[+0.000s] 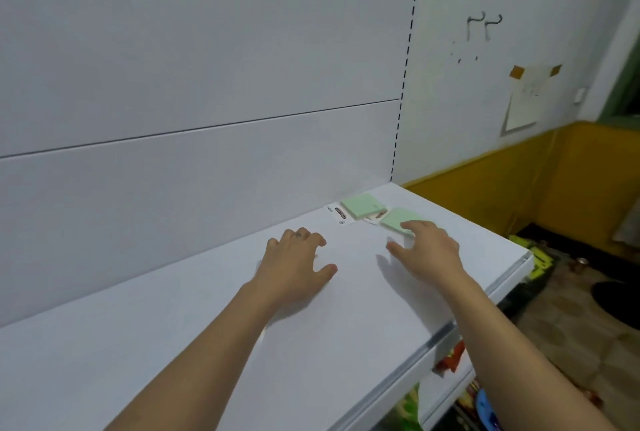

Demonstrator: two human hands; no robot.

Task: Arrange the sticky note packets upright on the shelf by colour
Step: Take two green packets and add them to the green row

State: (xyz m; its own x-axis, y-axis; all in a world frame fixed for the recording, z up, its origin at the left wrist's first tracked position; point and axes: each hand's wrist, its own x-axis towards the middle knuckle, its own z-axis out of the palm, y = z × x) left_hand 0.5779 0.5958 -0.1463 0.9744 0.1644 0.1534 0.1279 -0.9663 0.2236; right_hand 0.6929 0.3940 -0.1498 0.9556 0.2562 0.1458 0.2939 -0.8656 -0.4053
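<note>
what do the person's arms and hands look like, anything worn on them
Nothing covers them up to the frame edge: no sleeves, watch or gloves. The left hand has a small dark band on one finger, either a ring or a tattoo, too blurred to tell. The right hand shows nothing worn.

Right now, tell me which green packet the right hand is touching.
The nearer packet, to the right of the other: the right hand has its fingers on it. The farther packet lies untouched.
</note>
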